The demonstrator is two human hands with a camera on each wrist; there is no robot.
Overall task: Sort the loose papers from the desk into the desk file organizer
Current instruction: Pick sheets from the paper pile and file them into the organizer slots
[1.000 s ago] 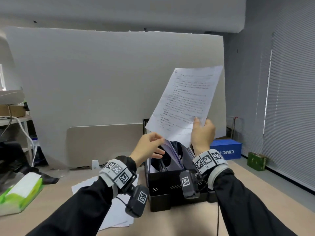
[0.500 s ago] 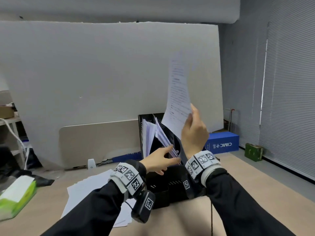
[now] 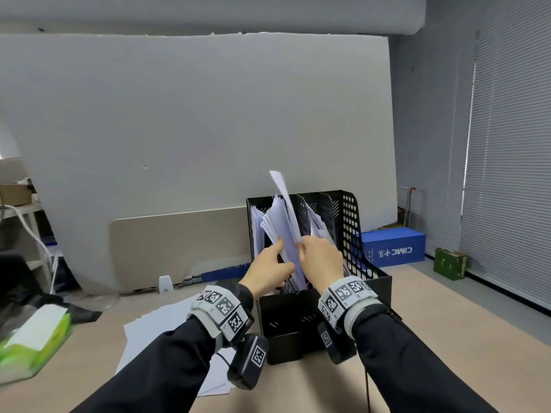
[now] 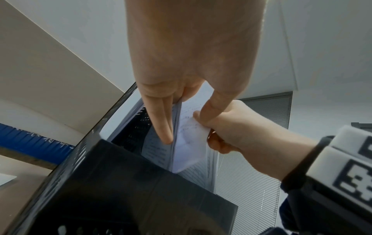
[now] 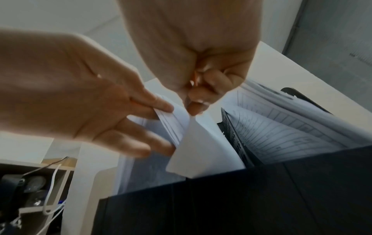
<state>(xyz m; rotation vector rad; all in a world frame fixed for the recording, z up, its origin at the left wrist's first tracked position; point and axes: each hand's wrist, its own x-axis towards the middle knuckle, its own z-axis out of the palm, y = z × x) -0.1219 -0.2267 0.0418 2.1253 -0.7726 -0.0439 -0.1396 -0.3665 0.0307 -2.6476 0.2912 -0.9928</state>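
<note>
The black mesh file organizer (image 3: 351, 231) stands on the desk in front of me, its slots holding upright papers. My right hand (image 3: 301, 248) pinches a white printed sheet (image 3: 283, 204) by its lower part, and the sheet's bottom corner (image 5: 193, 152) sits inside a middle slot. The top of the sheet sticks up above the organizer. My left hand (image 3: 280, 248) reaches in beside it with straight fingers (image 4: 161, 120) pressed against the filed papers (image 4: 155, 149), holding them aside. A loose stack of papers (image 3: 155, 329) lies on the desk under my left forearm.
A green tissue pack (image 3: 32, 341) lies at the desk's left edge. A large white board (image 3: 193, 129) stands behind the desk. A blue box (image 3: 390, 248) and a small green box (image 3: 450, 263) sit on the floor to the right, by the window blinds.
My right hand has turned the sheet edge-on and brought it down from head height into the organizer. My left hand has moved forward into the slot against the filed papers.
</note>
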